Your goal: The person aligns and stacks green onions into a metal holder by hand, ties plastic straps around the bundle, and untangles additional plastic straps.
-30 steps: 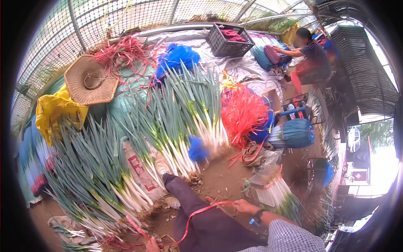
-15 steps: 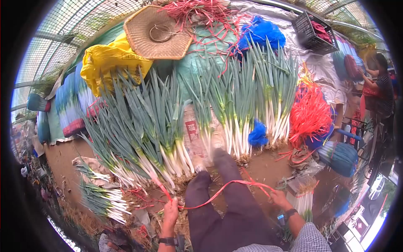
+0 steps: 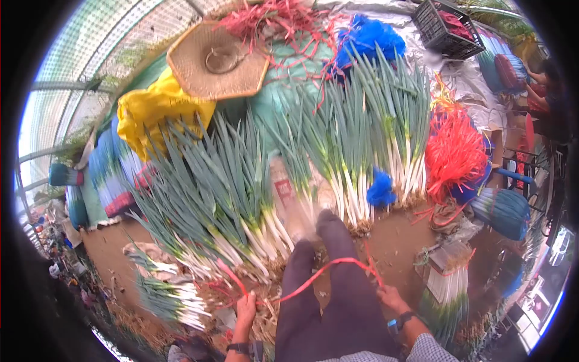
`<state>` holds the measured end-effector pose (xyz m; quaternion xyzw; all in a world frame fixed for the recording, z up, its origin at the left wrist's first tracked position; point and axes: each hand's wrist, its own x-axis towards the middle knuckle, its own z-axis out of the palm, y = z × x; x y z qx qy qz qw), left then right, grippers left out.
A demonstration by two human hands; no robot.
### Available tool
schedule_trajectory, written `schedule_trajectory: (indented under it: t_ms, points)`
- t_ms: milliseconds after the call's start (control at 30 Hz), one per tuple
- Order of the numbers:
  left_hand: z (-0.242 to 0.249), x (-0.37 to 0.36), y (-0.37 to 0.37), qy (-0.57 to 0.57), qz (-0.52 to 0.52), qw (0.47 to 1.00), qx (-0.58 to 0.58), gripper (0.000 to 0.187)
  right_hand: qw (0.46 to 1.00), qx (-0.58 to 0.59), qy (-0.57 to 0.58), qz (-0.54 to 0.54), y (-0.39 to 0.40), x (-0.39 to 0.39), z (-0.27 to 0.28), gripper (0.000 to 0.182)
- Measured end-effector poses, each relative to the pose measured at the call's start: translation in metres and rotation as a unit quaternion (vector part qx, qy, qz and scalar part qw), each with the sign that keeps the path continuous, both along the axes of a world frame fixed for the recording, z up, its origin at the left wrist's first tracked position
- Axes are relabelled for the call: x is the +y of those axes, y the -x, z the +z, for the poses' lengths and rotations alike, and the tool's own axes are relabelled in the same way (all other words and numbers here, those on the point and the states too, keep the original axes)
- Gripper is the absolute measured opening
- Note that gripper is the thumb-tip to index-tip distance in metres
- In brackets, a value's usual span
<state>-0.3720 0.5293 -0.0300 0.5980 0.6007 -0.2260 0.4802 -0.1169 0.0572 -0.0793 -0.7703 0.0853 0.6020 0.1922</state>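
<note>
My left hand [image 3: 246,308] is closed on a red plastic strap [image 3: 315,277], and a short length of it reaches up toward the leeks on the left. The strap arches across my thighs to my right hand [image 3: 392,298], which is also closed on it. Ahead of my left hand lie long leeks [image 3: 214,193], white stems toward me and green leaves away. A second row of leeks [image 3: 344,157] is laid out beyond my feet, with a small blue net bundle [image 3: 381,188] on its stems.
A woven hat [image 3: 223,57] and a yellow bag [image 3: 157,114] lie behind the leeks. Red strapping [image 3: 455,151] is piled at right, near a netted bundle [image 3: 500,212]. Smaller leeks [image 3: 172,298] lie at left. A black crate [image 3: 446,30] stands far back; another person [image 3: 546,99] is at far right.
The view has tilted and shifted slightly. My right hand has come a little lower and nearer to my left, and the strap between them bows higher. Both hands keep hold.
</note>
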Motion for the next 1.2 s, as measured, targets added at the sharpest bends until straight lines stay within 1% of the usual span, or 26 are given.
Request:
schedule_trajectory:
  t_ms: [67, 100, 167, 200, 267, 300, 367, 400, 467, 533, 567, 600, 633, 667, 767, 833, 867, 900, 933, 1000, 1033, 1067, 1100, 1133, 1167, 1200]
  points:
    - [0.002, 0.009, -0.011, -0.017, -0.090, 0.996, 0.017, 0.042, 0.998, 0.020, -0.014, -0.064, -0.004, 0.002, 0.001, 0.026]
    - [0.000, 0.013, -0.032, -0.009, -0.068, 0.998, 0.008, 0.042, 0.995, 0.029, -0.022, -0.096, -0.015, 0.007, 0.003, 0.027]
    - [0.009, 0.006, -0.062, 0.016, -0.018, 1.000, 0.000, 0.043, 0.985, 0.033, 0.007, -0.169, -0.044, 0.009, 0.008, 0.026]
    - [0.019, 0.009, -0.086, 0.016, -0.040, 0.999, -0.004, 0.043, 0.978, 0.040, 0.022, -0.201, -0.057, 0.010, 0.010, 0.026]
    - [0.038, 0.018, -0.139, 0.017, -0.079, 0.997, -0.010, 0.042, 0.968, 0.020, 0.009, -0.248, -0.077, 0.003, 0.014, 0.028]
    - [0.029, 0.021, -0.139, -0.002, -0.069, 0.997, -0.044, 0.043, 0.964, 0.005, -0.006, -0.266, -0.085, 0.001, 0.013, 0.029]
    - [0.024, 0.030, -0.148, -0.005, -0.058, 0.996, -0.072, 0.042, 0.950, -0.028, -0.036, -0.308, -0.096, 0.003, 0.010, 0.031]
    - [0.025, 0.035, -0.153, -0.004, -0.055, 0.995, -0.086, 0.042, 0.950, -0.027, -0.044, -0.308, -0.099, 0.004, 0.009, 0.033]
    - [0.030, 0.048, -0.172, -0.014, -0.100, 0.993, -0.063, 0.041, 0.948, -0.034, -0.060, -0.312, -0.106, 0.004, 0.001, 0.036]
    - [0.032, 0.061, -0.193, -0.027, -0.134, 0.990, -0.032, 0.039, 0.971, -0.115, -0.034, -0.208, -0.103, 0.007, -0.015, 0.041]
    - [0.033, 0.063, -0.205, -0.033, -0.134, 0.989, -0.051, 0.039, 0.962, -0.108, -0.066, -0.243, -0.099, 0.010, -0.023, 0.046]
    - [0.034, 0.067, -0.217, -0.037, -0.134, 0.988, -0.070, 0.039, 0.976, -0.116, -0.014, -0.182, -0.096, 0.006, -0.025, 0.047]
    - [0.034, 0.073, -0.231, -0.054, -0.177, 0.980, -0.068, 0.038, 0.976, -0.135, -0.014, -0.168, -0.081, -0.002, -0.047, 0.050]
    - [0.031, 0.079, -0.243, -0.041, -0.190, 0.979, -0.062, 0.038, 0.976, -0.152, -0.014, -0.153, -0.064, -0.009, -0.069, 0.053]
    - [0.048, 0.084, -0.310, -0.046, -0.275, 0.957, -0.082, 0.039, 0.987, -0.101, -0.016, -0.121, -0.072, 0.005, -0.065, 0.050]
    - [0.048, 0.083, -0.355, -0.034, -0.316, 0.944, -0.087, 0.038, 0.988, -0.073, -0.010, -0.135, -0.078, 0.012, -0.081, 0.046]
    - [0.041, 0.080, -0.375, -0.012, -0.294, 0.948, -0.125, 0.036, 0.988, -0.058, -0.005, -0.140, -0.082, 0.014, -0.089, 0.044]
    - [0.033, 0.076, -0.392, 0.011, -0.269, 0.949, -0.162, 0.035, 0.978, 0.001, 0.085, -0.191, -0.126, 0.055, -0.045, 0.036]
    - [0.023, 0.073, -0.402, 0.034, -0.242, 0.949, -0.201, 0.034, 0.981, -0.022, 0.063, -0.185, -0.136, 0.060, -0.053, 0.035]
    - [-0.019, 0.069, -0.411, 0.109, -0.173, 0.953, -0.224, 0.032, 0.981, -0.078, 0.019, -0.174, -0.164, 0.074, -0.075, 0.033]
    - [-0.030, 0.066, -0.421, 0.115, -0.168, 0.955, -0.215, 0.031, 0.978, -0.107, 0.004, -0.180, -0.176, 0.083, -0.083, 0.032]
    - [-0.027, 0.063, -0.438, 0.104, -0.181, 0.952, -0.224, 0.030, 0.973, -0.138, -0.011, -0.183, -0.192, 0.096, -0.089, 0.032]
    - [-0.030, 0.065, -0.450, 0.134, -0.185, 0.952, -0.206, 0.030, 0.968, -0.167, -0.027, -0.184, -0.208, 0.109, -0.093, 0.032]
    - [-0.033, 0.068, -0.458, 0.163, -0.187, 0.950, -0.189, 0.030, 0.971, -0.166, -0.020, -0.173, -0.230, 0.128, -0.085, 0.032]
    - [-0.047, 0.066, -0.458, 0.176, -0.149, 0.946, -0.227, 0.029, 0.973, -0.164, -0.015, -0.162, -0.256, 0.156, -0.070, 0.033]
    - [-0.049, 0.071, -0.465, 0.202, -0.144, 0.944, -0.219, 0.029, 0.975, -0.162, -0.010, -0.151, -0.277, 0.184, -0.057, 0.034]
